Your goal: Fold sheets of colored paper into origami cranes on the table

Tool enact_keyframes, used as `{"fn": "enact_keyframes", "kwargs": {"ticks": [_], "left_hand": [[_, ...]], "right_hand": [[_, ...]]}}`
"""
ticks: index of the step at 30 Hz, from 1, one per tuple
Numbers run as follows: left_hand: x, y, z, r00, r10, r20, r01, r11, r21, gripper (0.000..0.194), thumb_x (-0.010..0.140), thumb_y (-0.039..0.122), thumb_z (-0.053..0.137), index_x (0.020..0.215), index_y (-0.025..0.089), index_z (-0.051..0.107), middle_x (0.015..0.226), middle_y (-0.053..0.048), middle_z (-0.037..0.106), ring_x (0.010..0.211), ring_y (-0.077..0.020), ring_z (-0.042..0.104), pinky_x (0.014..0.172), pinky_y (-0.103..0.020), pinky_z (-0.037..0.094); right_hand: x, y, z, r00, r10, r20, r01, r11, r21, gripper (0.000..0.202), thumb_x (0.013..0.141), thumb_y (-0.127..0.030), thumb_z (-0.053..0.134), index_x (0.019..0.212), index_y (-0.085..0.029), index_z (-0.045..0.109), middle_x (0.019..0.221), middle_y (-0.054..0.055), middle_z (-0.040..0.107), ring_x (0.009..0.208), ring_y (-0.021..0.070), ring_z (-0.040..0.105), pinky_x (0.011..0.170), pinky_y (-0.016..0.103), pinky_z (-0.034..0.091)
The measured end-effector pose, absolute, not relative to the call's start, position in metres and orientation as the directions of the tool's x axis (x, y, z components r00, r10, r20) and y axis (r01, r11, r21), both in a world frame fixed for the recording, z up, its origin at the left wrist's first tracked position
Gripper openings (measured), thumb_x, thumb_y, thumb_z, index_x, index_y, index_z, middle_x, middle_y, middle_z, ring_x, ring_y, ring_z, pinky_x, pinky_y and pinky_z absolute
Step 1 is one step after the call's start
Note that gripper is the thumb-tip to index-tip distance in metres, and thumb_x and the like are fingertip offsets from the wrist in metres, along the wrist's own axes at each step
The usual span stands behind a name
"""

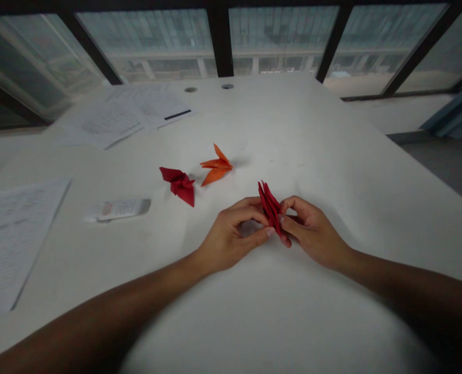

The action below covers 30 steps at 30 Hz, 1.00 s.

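Note:
Between my two hands, just above the white table (312, 135), is a folded red paper piece (269, 205) with several thin layers, its pointed ends up and to the left. My left hand (234, 234) pinches its lower left side between thumb and fingers. On the other side, my right hand (312, 228) grips the lower right edge with its thumb and fingers. A finished-looking red paper figure (179, 184) lies on the table to the left, and an orange folded paper figure (218, 167) lies beside it, up and to the right.
Printed sheets (114, 117) lie at the back left, another paper stack (16, 244) at the left edge. A white and clear packet (121, 209) is left of the red figure. Two round holes (190, 90) are near the back edge, before windows.

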State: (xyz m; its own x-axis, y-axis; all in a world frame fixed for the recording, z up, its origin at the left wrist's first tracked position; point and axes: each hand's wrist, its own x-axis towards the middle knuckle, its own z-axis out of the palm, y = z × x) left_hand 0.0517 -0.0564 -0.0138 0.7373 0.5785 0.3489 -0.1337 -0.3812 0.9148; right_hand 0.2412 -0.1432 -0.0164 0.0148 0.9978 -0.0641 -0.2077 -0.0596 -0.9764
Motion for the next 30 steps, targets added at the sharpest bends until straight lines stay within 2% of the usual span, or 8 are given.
{"fn": "enact_keyframes", "kwargs": {"ticks": [6, 11, 16, 19, 23, 27, 30], "left_hand": [[0.054, -0.059, -0.014, 0.704, 0.644, 0.298, -0.192, -0.232, 0.954, 0.007, 0.092, 0.023, 0.071, 0.093, 0.018, 0.066, 0.116, -0.013, 0.070, 0.101, -0.0206, 0.070, 0.090, -0.037, 0.059], [0.056, -0.059, -0.014, 0.648, 0.712, 0.271, -0.194, -0.189, 0.963, 0.008, 0.090, 0.023, 0.072, 0.093, 0.017, 0.067, 0.119, -0.012, 0.070, 0.103, -0.0205, 0.070, 0.089, -0.035, 0.057], [0.056, -0.059, -0.015, 0.605, 0.767, 0.212, -0.160, -0.144, 0.977, 0.014, 0.087, 0.017, 0.074, 0.097, 0.018, 0.064, 0.092, -0.004, 0.070, 0.084, -0.0140, 0.068, 0.080, -0.028, 0.056], [0.057, -0.061, -0.015, 0.578, 0.783, 0.231, -0.168, -0.164, 0.972, 0.021, 0.086, 0.014, 0.072, 0.102, 0.019, 0.060, 0.089, -0.001, 0.068, 0.082, -0.0124, 0.067, 0.077, -0.025, 0.056], [0.057, -0.064, -0.015, 0.529, 0.794, 0.298, -0.149, -0.259, 0.954, 0.028, 0.085, 0.013, 0.071, 0.108, 0.021, 0.058, 0.091, -0.001, 0.067, 0.081, -0.0122, 0.067, 0.075, -0.024, 0.056], [0.054, -0.067, -0.017, 0.527, 0.773, 0.352, -0.049, -0.386, 0.921, 0.017, 0.086, 0.016, 0.072, 0.092, 0.020, 0.056, 0.090, -0.001, 0.067, 0.081, -0.0130, 0.067, 0.076, -0.026, 0.056], [0.051, -0.070, -0.016, 0.567, 0.732, 0.377, 0.005, -0.461, 0.888, 0.022, 0.085, 0.020, 0.074, 0.082, 0.020, 0.053, 0.089, -0.002, 0.068, 0.082, -0.0142, 0.068, 0.076, -0.027, 0.056]], "right_hand": [[0.244, -0.141, -0.022, -0.020, 0.999, -0.026, -0.301, -0.031, -0.953, 0.024, 0.093, -0.035, 0.072, 0.091, -0.023, 0.052, 0.078, -0.003, 0.067, 0.062, 0.0118, 0.063, 0.060, 0.029, 0.052], [0.243, -0.140, -0.022, -0.016, 1.000, -0.020, -0.317, -0.024, -0.948, 0.024, 0.092, -0.036, 0.074, 0.095, -0.023, 0.054, 0.088, 0.001, 0.071, 0.074, 0.0158, 0.069, 0.072, 0.035, 0.059], [0.239, -0.139, -0.022, 0.020, 1.000, -0.017, -0.348, -0.009, -0.938, 0.023, 0.091, -0.032, 0.074, 0.096, -0.024, 0.054, 0.087, 0.000, 0.072, 0.074, 0.0156, 0.071, 0.072, 0.035, 0.060], [0.237, -0.142, -0.022, 0.088, 0.996, -0.001, -0.307, 0.026, -0.951, 0.022, 0.091, -0.029, 0.073, 0.092, -0.024, 0.052, 0.082, -0.002, 0.071, 0.071, 0.0151, 0.071, 0.071, 0.034, 0.061], [0.235, -0.149, -0.019, 0.074, 0.997, 0.019, -0.168, 0.031, -0.985, 0.014, 0.095, -0.030, 0.069, 0.095, -0.022, 0.057, 0.089, 0.002, 0.072, 0.081, 0.0167, 0.072, 0.081, 0.037, 0.060], [0.234, -0.153, -0.017, 0.067, 0.997, 0.037, -0.035, 0.039, -0.999, 0.025, 0.088, -0.034, 0.077, 0.104, -0.023, 0.061, 0.099, 0.004, 0.073, 0.092, 0.0191, 0.070, 0.085, 0.037, 0.058], [0.232, -0.153, -0.018, 0.104, 0.993, 0.049, 0.035, 0.046, -0.998, 0.029, 0.083, -0.035, 0.082, 0.102, -0.023, 0.063, 0.101, 0.004, 0.073, 0.093, 0.0205, 0.070, 0.084, 0.036, 0.059]]}}
